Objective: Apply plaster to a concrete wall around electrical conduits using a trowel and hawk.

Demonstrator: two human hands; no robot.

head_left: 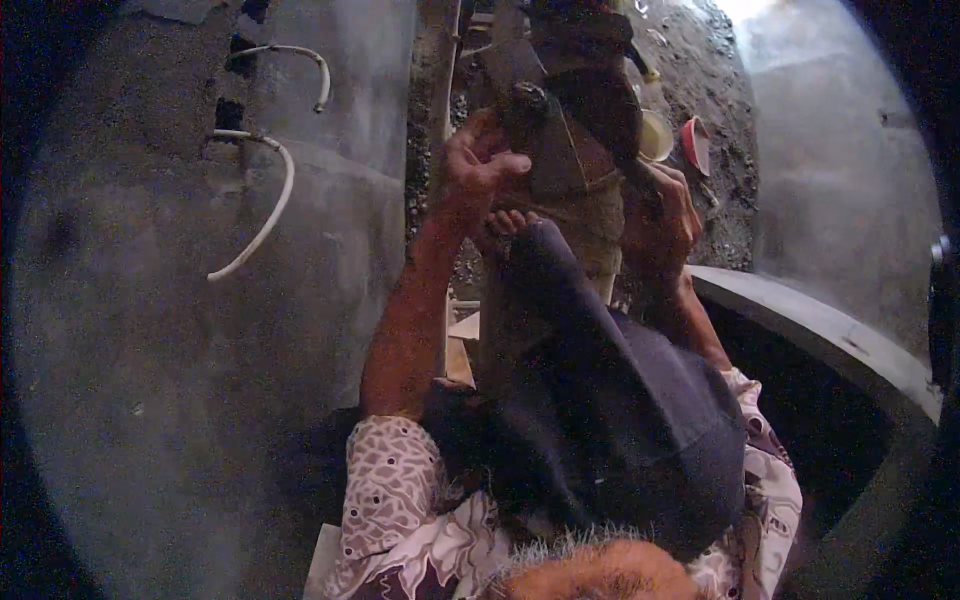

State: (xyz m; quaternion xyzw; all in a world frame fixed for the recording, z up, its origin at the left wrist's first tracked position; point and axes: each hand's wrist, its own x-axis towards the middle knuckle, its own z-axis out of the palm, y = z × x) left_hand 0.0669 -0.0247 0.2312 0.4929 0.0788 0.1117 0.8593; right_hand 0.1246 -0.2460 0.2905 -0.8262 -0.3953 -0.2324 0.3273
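Observation:
My left hand [480, 163] is curled at the left edge of a brownish, plate-like piece [570, 150] with a round dark lump and a thin line on it; what it grips is unclear. My right hand [665, 205] has its fingers wrapped at the lower end of a long dark object [590, 85], too dim to identify. Bare toes [510, 220] show just below my left hand, at the end of a dark trouser leg [620, 420]. Khaki fabric or sacking [590, 240] lies between my hands.
A red bowl [698, 145] and a cream container [655, 135] sit on rubble at the upper right. Two bent pale conduits [285, 200] stick out of the grey concrete [150, 350] at left. A curved pale ledge [820, 320] borders a dark opening at right.

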